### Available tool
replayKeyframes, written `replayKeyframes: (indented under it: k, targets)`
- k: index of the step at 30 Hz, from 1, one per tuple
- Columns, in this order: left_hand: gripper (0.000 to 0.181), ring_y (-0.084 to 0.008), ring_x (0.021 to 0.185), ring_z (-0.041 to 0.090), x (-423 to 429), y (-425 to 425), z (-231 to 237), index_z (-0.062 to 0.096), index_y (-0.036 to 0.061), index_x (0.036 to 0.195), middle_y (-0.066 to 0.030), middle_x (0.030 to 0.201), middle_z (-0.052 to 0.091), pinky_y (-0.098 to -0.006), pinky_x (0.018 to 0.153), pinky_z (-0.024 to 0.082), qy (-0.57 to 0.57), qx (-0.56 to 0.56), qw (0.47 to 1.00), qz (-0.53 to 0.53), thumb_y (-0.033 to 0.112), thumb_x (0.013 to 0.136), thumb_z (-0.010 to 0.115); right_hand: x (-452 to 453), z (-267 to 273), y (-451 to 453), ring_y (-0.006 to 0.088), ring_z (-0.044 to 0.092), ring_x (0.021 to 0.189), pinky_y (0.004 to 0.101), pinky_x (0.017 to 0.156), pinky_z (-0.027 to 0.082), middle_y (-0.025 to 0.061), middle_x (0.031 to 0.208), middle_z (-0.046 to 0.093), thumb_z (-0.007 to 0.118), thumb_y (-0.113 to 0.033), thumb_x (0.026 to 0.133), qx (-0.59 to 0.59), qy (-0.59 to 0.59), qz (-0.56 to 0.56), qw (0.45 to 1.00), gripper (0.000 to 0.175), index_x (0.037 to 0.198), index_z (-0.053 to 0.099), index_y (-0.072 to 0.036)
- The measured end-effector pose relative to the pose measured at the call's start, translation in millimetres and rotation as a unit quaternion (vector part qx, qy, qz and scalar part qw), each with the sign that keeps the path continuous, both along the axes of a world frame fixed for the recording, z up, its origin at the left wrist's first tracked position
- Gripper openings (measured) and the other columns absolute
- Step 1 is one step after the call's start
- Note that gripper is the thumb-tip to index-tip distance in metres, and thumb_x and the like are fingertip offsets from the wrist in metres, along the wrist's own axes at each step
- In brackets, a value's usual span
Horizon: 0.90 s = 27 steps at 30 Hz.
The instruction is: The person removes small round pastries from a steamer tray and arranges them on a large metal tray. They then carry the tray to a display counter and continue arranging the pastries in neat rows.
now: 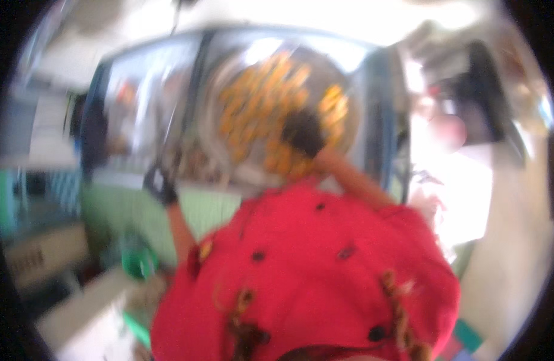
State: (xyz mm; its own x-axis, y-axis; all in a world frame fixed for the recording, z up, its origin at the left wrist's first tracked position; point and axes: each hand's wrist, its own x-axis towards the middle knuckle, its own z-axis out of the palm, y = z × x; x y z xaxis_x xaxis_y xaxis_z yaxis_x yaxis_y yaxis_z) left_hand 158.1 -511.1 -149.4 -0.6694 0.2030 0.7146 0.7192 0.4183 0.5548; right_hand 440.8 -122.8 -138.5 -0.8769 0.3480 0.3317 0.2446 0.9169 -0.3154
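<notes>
Motion blurs the whole view. My right hand [304,131] wears a dark glove and reaches over a wide round metal pan or tray [322,67]. Many small orange pieces [254,104], apparently food, cover much of its surface. The fingers are too smeared to tell whether they hold any piece. At the left, my left hand [161,186], also in a dark glove with a pale patch, is beside the near edge of the counter [123,179]. A thin dark shape [161,122] rises above this hand; whether it is gripped cannot be made out.
A dark upright frame bar [196,81] stands left of the pan. Blurred brownish things [193,160] lie between pan and left hand. Below the counter is a pale green panel [209,210]. A green container [139,261] sits at lower left, and a round pinkish item [447,131] at right.
</notes>
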Motion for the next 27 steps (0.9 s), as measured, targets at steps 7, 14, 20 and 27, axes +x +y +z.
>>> replayKeyframes:
  k: [7,14,20,27]
  targets:
    - [0.025,-0.0252,0.105,0.058,51.7,81.3,12.5,0.063,-0.0011,0.114,-0.0143,0.111,0.063,-0.0385,0.097,0.044,-0.218,-0.014,0.968,-0.124,0.017,0.097,0.057,-62.3,-0.1,-14.3,0.0348,0.063,0.097,0.0454,0.085,0.05,0.0172,0.099,0.065,0.058,-0.012,0.08,-0.094,-0.045,-0.044,0.994,0.019,0.093,0.068,-0.002]
    - [0.037,-0.0228,0.11,0.058,78.9,168.6,7.8,0.058,0.005,0.128,-0.0109,0.118,0.062,-0.0373,0.091,0.049,-0.393,-0.13,0.854,-0.314,0.029,0.101,0.048,-43.3,33.7,-7.7,0.0344,0.059,0.109,0.0429,0.093,0.047,0.0153,0.108,0.066,0.069,-0.028,0.077,-0.097,-0.106,-0.017,0.989,0.031,0.101,0.07,-0.009]
    - [0.045,-0.0306,0.12,0.055,87.8,213.5,0.7,0.048,0.005,0.138,-0.0138,0.137,0.053,-0.041,0.098,0.045,-0.273,-0.255,0.81,-0.452,0.025,0.098,0.054,-4.6,58.6,-25.1,0.0345,0.057,0.111,0.0466,0.095,0.045,0.0165,0.114,0.063,0.068,-0.048,0.081,-0.203,0.05,0.025,0.978,0.046,0.111,0.067,-0.013]
    - [0.038,-0.0354,0.109,0.062,117.7,260.4,25.5,0.058,0.0159,0.133,-0.0189,0.126,0.06,-0.0446,0.095,0.049,0.163,-0.426,0.774,-0.439,0.03,0.098,0.054,29.9,51.0,4.5,0.0334,0.057,0.113,0.0432,0.098,0.044,0.0168,0.118,0.062,0.069,-0.035,0.086,-0.199,0.189,0.023,0.961,0.043,0.118,0.063,-0.006]
